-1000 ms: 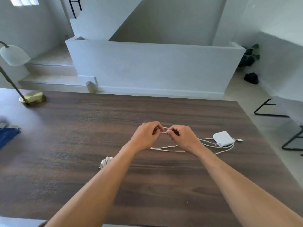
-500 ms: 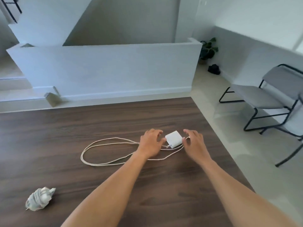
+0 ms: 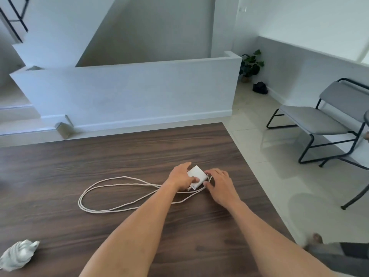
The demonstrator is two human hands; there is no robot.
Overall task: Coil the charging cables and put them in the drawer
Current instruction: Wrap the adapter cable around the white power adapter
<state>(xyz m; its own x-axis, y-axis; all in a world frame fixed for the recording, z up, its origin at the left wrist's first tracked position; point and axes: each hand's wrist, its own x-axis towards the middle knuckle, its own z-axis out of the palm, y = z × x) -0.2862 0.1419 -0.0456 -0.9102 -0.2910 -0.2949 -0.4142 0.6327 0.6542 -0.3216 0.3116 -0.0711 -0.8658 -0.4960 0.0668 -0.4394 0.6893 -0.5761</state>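
Note:
A white charger brick point(image 3: 198, 175) lies on the dark wood table point(image 3: 139, 152) near its right edge. Its white cable point(image 3: 103, 196) runs leftward in a long doubled loop across the tabletop. My left hand point(image 3: 180, 176) grips the brick, thumb on top and fingers round its far side. My right hand point(image 3: 219, 184) is just to the right, its fingertips touching the brick's edge and the cable end beside it. A bundled white cable point(image 3: 19, 253) sits at the table's near left. No drawer is in view.
The table's right edge point(image 3: 257, 176) drops to a tiled floor. Grey metal-framed chairs point(image 3: 323, 118) stand at the right. A low white wall point(image 3: 129, 92) runs behind the table, with a potted plant point(image 3: 250, 63) in the far corner.
My view has swung right. Both hands let go of the cable end they pinched and moved to the charger brick; my left hand now grips it and the cable lies in a loop.

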